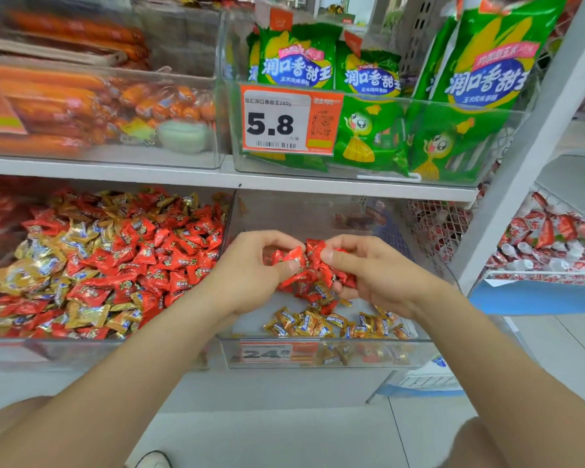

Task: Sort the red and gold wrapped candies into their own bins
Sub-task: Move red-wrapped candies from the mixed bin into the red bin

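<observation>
Left fingers (285,267) and right fingers (332,257) pinch red candies (313,263).

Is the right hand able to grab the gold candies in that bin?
Probably not yet: the gold candies lie uncovered close by, but the right hand is full of red candies.

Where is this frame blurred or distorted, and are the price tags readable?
Head view: sausages at upper left are smeared; the upper price tag reads sharply, 5.8; the lower price tag is hazy; left hand, right hand and their red candies are fairly sharp; the wide lens makes the shelf post lean.
</observation>
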Demonstrator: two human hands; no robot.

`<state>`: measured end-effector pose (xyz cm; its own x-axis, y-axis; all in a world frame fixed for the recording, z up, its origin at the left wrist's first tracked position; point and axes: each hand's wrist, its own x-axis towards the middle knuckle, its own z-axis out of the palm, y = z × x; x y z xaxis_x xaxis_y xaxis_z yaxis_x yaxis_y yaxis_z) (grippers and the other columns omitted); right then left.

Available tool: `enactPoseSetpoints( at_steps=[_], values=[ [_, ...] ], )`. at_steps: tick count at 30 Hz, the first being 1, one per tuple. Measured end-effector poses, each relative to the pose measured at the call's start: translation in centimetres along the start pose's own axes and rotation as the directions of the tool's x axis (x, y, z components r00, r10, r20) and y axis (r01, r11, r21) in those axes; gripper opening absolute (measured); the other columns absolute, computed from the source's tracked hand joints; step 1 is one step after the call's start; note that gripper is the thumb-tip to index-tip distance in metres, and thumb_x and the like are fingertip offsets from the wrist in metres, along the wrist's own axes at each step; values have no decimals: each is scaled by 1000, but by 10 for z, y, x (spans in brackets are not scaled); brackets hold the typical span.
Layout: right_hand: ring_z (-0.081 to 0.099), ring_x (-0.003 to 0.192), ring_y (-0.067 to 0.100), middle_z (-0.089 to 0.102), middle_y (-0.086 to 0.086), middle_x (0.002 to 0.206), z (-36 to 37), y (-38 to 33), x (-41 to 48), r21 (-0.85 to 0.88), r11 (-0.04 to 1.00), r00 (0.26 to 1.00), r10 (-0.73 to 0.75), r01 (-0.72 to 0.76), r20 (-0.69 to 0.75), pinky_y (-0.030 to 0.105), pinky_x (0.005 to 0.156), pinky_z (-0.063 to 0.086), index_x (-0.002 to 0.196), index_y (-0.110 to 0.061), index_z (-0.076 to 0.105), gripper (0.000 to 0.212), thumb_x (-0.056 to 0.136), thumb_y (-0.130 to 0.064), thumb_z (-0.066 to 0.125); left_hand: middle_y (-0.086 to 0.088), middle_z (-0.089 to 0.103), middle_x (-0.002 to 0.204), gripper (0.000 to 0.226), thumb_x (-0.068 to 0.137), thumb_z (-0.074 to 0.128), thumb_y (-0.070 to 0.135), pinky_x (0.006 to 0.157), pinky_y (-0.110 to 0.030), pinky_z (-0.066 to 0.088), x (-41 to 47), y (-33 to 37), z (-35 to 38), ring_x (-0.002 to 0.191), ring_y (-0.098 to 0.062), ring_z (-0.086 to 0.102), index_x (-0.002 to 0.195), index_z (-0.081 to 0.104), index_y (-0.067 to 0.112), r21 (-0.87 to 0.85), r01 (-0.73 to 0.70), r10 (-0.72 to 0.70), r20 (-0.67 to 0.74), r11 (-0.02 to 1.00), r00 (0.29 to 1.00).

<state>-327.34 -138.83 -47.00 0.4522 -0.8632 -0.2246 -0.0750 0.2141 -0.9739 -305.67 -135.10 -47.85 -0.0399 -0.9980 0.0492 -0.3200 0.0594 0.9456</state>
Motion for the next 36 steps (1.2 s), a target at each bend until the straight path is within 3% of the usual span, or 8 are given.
enactPoseSetpoints(
  at_steps=[2,5,10,17,21,27,31,36],
  values=[
    [59,65,20,62,14,86,21,-4,5,-12,998,997,-67,67,-37,24,54,51,110,-9,65,10,103,-15,66,13,77,95,23,93,77,10,92,-38,60,-10,7,-17,92,-10,73,106,78,29,92,-97,103,-58,991,993],
    [61,64,17,66,4,80,58,-6,15,-275,928,951,-290,251,-110,27,57,52,108,-16,65,5,103,-18,67,20,74,94,24,93,76,14,84,-27,55,-24,14,-46,86,-4,68,105,76,34,313,-217,275,-155,924,949],
    [54,88,8,59,-7,100,121,-9,45,-735,501,754,-656,457,22,23,82,41,112,-24,62,9,104,-24,63,6,68,104,26,92,73,8,86,-15,35,-22,-5,-98,96,-12,61,111,73,27,631,-158,404,-268,760,874],
    [57,117,31,64,4,125,160,-12,116,-851,342,823,-543,397,166,50,100,48,130,-29,59,29,104,-18,51,-16,67,123,49,95,73,16,101,-46,47,8,-38,-147,119,-40,60,141,56,13,753,28,186,-198,658,962],
    [50,141,20,59,-2,151,155,-24,120,-794,331,837,-401,510,371,41,118,40,149,-25,55,63,89,-16,42,-12,57,136,64,97,70,27,110,-59,39,5,-42,-150,129,-38,52,152,37,21,764,65,99,-166,642,981],
    [57,124,17,66,4,134,145,-19,100,-752,357,774,-554,554,307,26,109,40,140,-20,64,59,86,-13,41,-9,59,126,62,83,46,35,107,-56,43,-5,-27,-145,123,-36,54,143,49,20,741,52,71,-134,670,988],
    [57,122,16,61,3,127,116,-1,70,-798,311,734,-640,517,226,24,109,40,131,-17,66,51,87,-1,47,-4,62,123,46,91,49,25,107,-51,44,-16,-18,-125,121,-29,54,136,59,21,764,-61,269,-151,642,951],
    [61,67,3,72,-8,78,55,-3,30,-892,351,907,-401,285,131,13,69,42,98,-31,73,32,88,-4,57,2,63,99,19,94,54,16,89,-34,44,-35,6,-52,95,-22,53,104,69,20,705,-481,565,138,521,813]
  ],
)
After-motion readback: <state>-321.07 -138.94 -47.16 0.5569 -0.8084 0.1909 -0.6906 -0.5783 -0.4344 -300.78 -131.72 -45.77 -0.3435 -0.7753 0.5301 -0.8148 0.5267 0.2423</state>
